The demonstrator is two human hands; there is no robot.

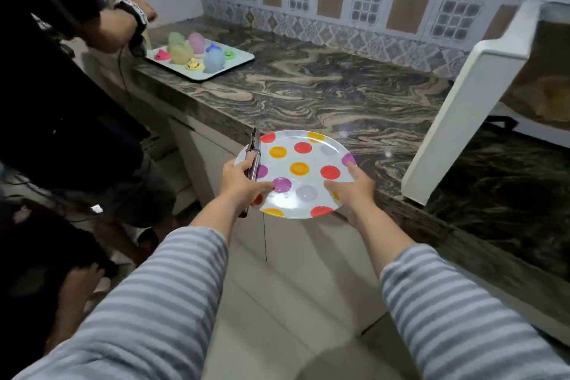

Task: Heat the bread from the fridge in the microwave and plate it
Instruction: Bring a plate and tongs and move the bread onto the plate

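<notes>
You hold the plate (303, 174) at the front edge of the counter (324, 92). Part of it rests on the counter and part hangs out over the floor.

Your left hand (243, 183) holds the plate's left rim, thumb on top and fingers curled under. That same hand also clamps the tongs (253, 160) against the rim. Your right hand (351, 187) is on the right rim with its fingers loose and apart, thumb lying on the plate. It touches more than it grips.

The bread (552, 95) looks like the blurry brown lump inside the microwave (493, 95), near the counter's right end. I cannot tell for sure. The door (456, 120) hangs open, just right of the plate.

Here is what could go wrong:
- The plate could tip off the edge if you let go now, because so much of it hangs out.
- The tongs could slip and fall, since 1 hand holds 2 things.
- Your right arm could bump the door when you reach in.
- The bread may be hot, so use the tongs.

Another person's hand (123, 25) works by the tray (237, 63) at the counter's back left corner. Watch your elbow there.
</notes>
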